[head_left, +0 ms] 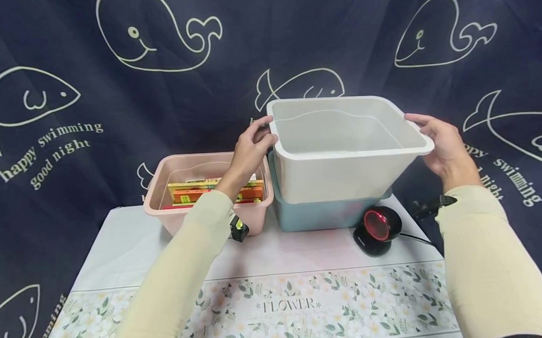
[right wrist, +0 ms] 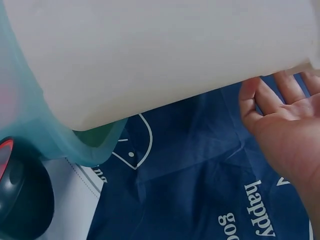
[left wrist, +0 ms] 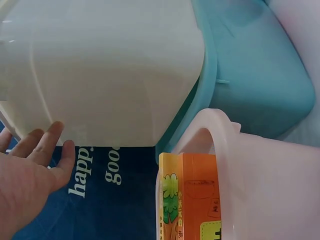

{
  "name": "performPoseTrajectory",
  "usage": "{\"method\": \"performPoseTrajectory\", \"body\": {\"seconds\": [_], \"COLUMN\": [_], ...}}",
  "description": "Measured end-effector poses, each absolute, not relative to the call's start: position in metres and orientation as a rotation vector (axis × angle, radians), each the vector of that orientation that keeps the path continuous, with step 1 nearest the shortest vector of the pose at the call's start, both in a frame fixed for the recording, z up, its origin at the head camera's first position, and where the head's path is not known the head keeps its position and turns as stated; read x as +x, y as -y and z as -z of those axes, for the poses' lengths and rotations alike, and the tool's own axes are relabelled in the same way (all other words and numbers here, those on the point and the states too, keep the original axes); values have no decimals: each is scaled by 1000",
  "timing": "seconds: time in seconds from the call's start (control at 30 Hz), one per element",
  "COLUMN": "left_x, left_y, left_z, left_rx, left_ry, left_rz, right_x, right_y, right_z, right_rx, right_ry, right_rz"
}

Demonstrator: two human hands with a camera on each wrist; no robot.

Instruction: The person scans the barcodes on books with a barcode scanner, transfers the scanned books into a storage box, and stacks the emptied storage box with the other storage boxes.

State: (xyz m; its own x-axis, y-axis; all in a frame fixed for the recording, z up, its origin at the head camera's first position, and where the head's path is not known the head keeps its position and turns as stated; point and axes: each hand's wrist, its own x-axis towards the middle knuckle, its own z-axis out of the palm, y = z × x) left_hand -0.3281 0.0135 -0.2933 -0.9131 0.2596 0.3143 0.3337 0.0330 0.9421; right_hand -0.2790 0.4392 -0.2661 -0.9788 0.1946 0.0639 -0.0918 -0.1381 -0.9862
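A white plastic bin [head_left: 335, 174] is held up at its two short ends, its inside facing me with nothing visible in it. My left hand [head_left: 250, 152] grips the left end of its rim. At the right end, my right hand [head_left: 444, 144] holds the rim, with fingers under the lip in the right wrist view. Below the white bin stands a blue bin [head_left: 318, 217]; the white base is over its opening, and its inside is mostly hidden. To the left, a pink bin [head_left: 255, 220] contains several upright books [head_left: 249, 192] with yellow, orange and red covers.
In front of the blue bin's right corner sits a black device [head_left: 377, 232] with a glowing red ring and a cable. A floral cloth [head_left: 349, 306] covers the table's front part. Behind hangs a dark blue curtain [head_left: 246, 19] with whale and fish drawings.
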Motion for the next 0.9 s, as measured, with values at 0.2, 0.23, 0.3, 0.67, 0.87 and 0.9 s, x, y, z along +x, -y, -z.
{"method": "performPoseTrajectory", "body": {"seconds": [0.2, 0.23, 0.3, 0.67, 0.87, 0.9], "left_x": [-330, -331, -332, -335, -339, -340], "left_y": [-13, -13, -12, -8, -13, -15], "left_z": [293, 293, 293, 295, 294, 294], "left_rx": [-609, -601, -589, -574, -537, -533], "left_ry": [2220, 2222, 2226, 2207, 2218, 2222], "left_rz": [2042, 2041, 2037, 2042, 2040, 2035], "right_x": [-285, -286, -287, -292, -295, -295], "right_y": [-436, -436, -435, -428, -431, -432], "right_z": [261, 260, 258, 249, 250, 250], "right_rx": [-170, -173, -181, -197, -212, -216], "right_ry": [2014, 2031, 2068, 2086, 2071, 2059], "right_rz": [-2178, -2168, -2148, -2151, -2166, -2176]}}
